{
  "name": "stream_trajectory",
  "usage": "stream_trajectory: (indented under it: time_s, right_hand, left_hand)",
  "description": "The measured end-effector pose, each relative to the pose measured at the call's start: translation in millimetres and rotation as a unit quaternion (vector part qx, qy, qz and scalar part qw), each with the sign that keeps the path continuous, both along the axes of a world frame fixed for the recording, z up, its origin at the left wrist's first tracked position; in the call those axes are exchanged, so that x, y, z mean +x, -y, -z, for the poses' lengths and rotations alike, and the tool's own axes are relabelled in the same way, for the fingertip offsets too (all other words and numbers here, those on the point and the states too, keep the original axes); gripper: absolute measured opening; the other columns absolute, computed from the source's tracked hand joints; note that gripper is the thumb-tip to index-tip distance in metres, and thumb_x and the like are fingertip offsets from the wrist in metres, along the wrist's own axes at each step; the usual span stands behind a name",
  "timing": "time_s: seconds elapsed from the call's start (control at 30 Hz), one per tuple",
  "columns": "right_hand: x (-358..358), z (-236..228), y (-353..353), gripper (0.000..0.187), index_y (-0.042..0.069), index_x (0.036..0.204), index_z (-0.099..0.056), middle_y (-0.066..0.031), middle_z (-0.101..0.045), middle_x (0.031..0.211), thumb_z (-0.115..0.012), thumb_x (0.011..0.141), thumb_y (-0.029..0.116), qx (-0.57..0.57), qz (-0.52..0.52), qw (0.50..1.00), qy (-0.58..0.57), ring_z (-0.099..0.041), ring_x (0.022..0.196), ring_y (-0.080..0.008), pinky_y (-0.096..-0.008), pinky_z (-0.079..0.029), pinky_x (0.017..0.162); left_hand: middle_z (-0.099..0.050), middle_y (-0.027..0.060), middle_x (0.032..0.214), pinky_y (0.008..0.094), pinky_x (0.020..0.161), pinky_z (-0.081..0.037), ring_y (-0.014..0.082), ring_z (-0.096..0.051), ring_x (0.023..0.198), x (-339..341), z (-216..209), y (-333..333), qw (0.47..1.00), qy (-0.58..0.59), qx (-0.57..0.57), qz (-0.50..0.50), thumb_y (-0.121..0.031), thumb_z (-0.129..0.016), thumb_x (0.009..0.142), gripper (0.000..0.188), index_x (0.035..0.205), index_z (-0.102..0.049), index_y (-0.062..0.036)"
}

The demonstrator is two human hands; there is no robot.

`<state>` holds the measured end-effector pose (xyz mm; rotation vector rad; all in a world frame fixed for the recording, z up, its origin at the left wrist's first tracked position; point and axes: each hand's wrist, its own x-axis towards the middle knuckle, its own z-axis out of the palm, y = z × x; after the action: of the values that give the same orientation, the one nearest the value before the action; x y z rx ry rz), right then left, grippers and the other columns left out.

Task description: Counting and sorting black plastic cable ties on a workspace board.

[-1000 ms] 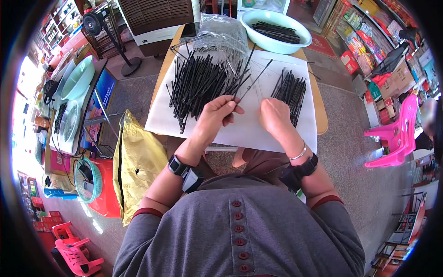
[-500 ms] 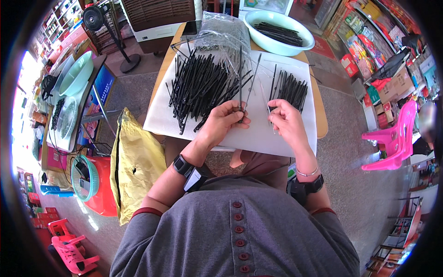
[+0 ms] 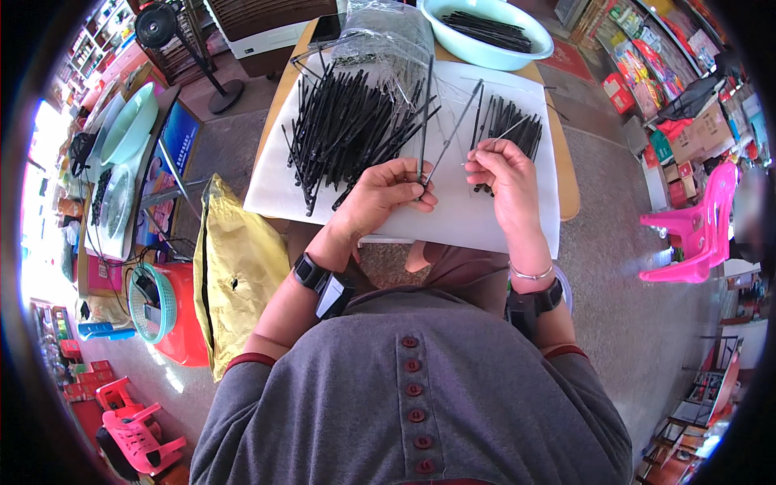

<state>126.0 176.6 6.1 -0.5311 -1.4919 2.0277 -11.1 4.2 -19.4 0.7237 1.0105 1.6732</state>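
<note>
My left hand (image 3: 390, 192) is closed on thin black rods (image 3: 449, 139), one upright and one leaning to the right. Between the fingertips of my right hand (image 3: 506, 168) is a thin pale wire (image 3: 512, 129), slanting up to the right. The hands are apart, both over a white sheet (image 3: 461, 214). Beyond my left hand lies a big heap of knobbly black sticks (image 3: 339, 133). A smaller bundle of black sticks (image 3: 521, 125) rests just behind my right hand. Fingers partly hide the lower ends of the held rods.
A clear plastic bag (image 3: 388, 36) lies at the table's far side beside a pale green basin (image 3: 453, 50) holding more black sticks. To the left stand a yellow sack (image 3: 238, 267) and a red bucket (image 3: 182, 323). A pink chair (image 3: 699, 230) is on the right.
My right hand has turned, and its wire has swung from nearly upright to a slant toward the right. The slanted rod in my left hand leans further right. The view has shifted slightly.
</note>
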Motion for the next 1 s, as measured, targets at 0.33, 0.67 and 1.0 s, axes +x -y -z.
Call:
stream_trajectory:
  time_s: [0.33, 0.67, 1.0]
  right_hand:
    - [-17, 0, 17, 0.010, -0.001, 0.095, -0.060, -0.0091, -0.066, 0.087, -0.059, 0.087, 0.006, -0.024, -0.023, 0.999, -0.042, -0.063, 0.073, -0.0129, -0.0243, -0.053, 0.063]
    - [-20, 7, 22, 0.010, -0.002, 0.093, -0.061, -0.0098, -0.067, 0.085, -0.057, 0.087, 0.005, -0.048, -0.064, 0.997, 0.015, -0.063, 0.070, -0.0133, -0.0245, -0.053, 0.065]
    - [-23, 11, 20, 0.013, -0.003, 0.097, -0.060, -0.0107, -0.066, 0.084, -0.056, 0.087, 0.005, -0.057, -0.073, 0.995, 0.033, -0.064, 0.069, -0.0155, -0.0275, -0.056, 0.063]
  left_hand:
    - [-0.061, 0.0117, 0.100, 0.0331, 0.083, -0.054, 0.0227, -0.065, 0.091, -1, 1, -1, 1.000, -0.007, 0.017, 0.014, 0.004, -0.054, 0.090, 0.031, 0.119, -0.047, -0.0003]
    - [-0.059, 0.0116, 0.099, 0.0312, 0.083, -0.056, 0.0244, -0.066, 0.093, -4, 8, -1, 0.999, 0.012, 0.030, 0.018, 0.008, -0.053, 0.089, 0.032, 0.119, -0.047, -0.0001]
    - [-0.062, 0.0122, 0.100, 0.0303, 0.082, -0.056, 0.0220, -0.067, 0.091, -3, 5, 0, 0.999, -0.009, 0.032, 0.033, 0.006, -0.055, 0.088, 0.032, 0.119, -0.050, 0.0010]
